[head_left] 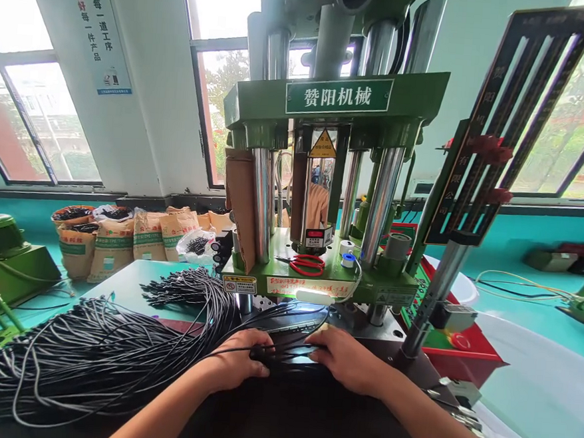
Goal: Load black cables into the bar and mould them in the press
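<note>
My left hand (239, 363) curls around the black cable ends (285, 352) while my right hand (347, 360) presses them flat-fingered, keeping them aligned just near the green press (317, 281).

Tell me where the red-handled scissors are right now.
In the head view, the red-handled scissors lie centre-frame on the green press ledge, just left of the small tape roll.

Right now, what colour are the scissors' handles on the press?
Red; the head view shows the scissors lying on the green press platform.
</note>
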### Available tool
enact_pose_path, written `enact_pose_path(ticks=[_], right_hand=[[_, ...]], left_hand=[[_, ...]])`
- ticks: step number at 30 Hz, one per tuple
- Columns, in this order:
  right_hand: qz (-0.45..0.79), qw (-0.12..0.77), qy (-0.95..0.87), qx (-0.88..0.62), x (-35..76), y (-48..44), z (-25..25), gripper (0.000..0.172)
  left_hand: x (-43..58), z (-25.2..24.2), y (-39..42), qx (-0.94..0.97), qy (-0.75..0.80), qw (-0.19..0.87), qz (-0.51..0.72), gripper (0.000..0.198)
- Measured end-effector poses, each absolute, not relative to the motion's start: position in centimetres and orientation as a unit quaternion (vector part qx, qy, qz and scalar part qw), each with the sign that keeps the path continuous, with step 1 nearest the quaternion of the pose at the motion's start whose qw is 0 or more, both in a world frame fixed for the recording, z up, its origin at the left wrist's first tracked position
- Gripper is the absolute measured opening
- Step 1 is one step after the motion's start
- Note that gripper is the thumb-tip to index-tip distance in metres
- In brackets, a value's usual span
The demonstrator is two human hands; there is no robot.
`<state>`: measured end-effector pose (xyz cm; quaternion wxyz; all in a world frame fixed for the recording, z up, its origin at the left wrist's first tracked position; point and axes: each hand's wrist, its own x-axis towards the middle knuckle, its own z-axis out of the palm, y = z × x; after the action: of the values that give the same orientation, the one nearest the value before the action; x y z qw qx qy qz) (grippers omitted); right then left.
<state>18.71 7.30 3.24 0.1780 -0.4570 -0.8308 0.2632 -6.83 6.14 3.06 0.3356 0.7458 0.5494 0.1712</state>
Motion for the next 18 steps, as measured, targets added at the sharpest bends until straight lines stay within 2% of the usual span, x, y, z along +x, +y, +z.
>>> enact_pose_path(ticks=[18], right_hand=[[0.316,0.189,-0.822,-0.433,17.0,8.3,3.1,0.022]], left_hand=[[-6.3,4.8,5.2,0.747,0.549,0.326,0.186,0.014]])
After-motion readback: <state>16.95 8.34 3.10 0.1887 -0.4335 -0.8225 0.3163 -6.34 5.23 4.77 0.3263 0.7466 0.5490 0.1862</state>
